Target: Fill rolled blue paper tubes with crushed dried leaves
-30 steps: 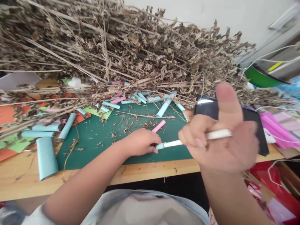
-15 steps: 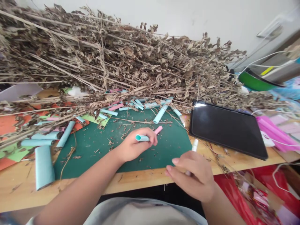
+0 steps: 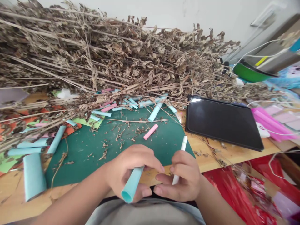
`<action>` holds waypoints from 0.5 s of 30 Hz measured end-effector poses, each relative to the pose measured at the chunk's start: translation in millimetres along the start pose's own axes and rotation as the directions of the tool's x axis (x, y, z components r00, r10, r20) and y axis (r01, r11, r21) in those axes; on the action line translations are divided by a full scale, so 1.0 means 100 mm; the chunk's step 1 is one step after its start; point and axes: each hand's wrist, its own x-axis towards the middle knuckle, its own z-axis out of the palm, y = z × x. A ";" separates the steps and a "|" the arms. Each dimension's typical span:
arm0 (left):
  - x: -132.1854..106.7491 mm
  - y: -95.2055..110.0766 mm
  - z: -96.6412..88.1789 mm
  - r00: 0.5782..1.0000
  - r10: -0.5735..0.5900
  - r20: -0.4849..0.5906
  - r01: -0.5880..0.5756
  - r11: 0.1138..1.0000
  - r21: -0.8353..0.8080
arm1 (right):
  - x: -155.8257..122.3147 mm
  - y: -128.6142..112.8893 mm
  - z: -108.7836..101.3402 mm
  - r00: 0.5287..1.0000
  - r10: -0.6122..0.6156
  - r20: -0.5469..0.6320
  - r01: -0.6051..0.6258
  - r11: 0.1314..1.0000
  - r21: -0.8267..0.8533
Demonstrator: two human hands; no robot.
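Note:
My left hand [image 3: 126,161] is curled round a light-blue rolled paper tube [image 3: 133,184], its open end tilted down toward me. My right hand [image 3: 187,178] grips a slim white pen-like stick [image 3: 184,143] with a faint green band, held between the fingers and pointing up. The two hands are close together over the table's front edge, fingertips nearly meeting. On the green cutting mat [image 3: 93,162] just beyond them lies a short pink paper tube [image 3: 150,132]. Other blue paper tubes [image 3: 157,109] rest along the mat's back edge.
A big heap of dried leafy stalks [image 3: 140,59] fills the back of the wooden table. A black tablet [image 3: 222,122] lies at right. At left are a wide blue tube [image 3: 34,176] and coloured paper. A red plastic bag [image 3: 229,187] sits below at right.
My left hand has drawn back toward me and turned the blue tube's end downward, leaving the pink tube uncovered on the mat. My right hand has come left, nearer to it.

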 end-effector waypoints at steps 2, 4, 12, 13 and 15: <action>0.00 0.01 0.01 0.999 0.022 0.028 -0.023 0.999 0.048 | 0.00 0.00 0.01 0.999 0.034 -0.013 -0.034 0.999 -0.007; 0.01 0.01 0.02 0.998 0.033 0.050 -0.038 0.995 0.088 | 0.00 0.01 0.01 0.995 0.099 -0.018 -0.100 0.995 -0.013; -0.02 -0.05 0.07 1.000 -0.012 -0.027 0.013 0.999 0.036 | -0.10 0.05 0.01 0.981 0.193 -0.010 -0.193 0.981 -0.021; -0.03 -0.05 0.08 0.999 -0.022 -0.042 0.022 1.000 0.020 | -0.11 0.05 0.02 0.977 0.213 -0.016 -0.214 0.977 -0.023; -0.03 -0.07 0.09 0.997 -0.042 -0.069 0.042 0.999 -0.012 | -0.11 0.06 0.03 0.967 0.253 -0.023 -0.253 0.967 -0.033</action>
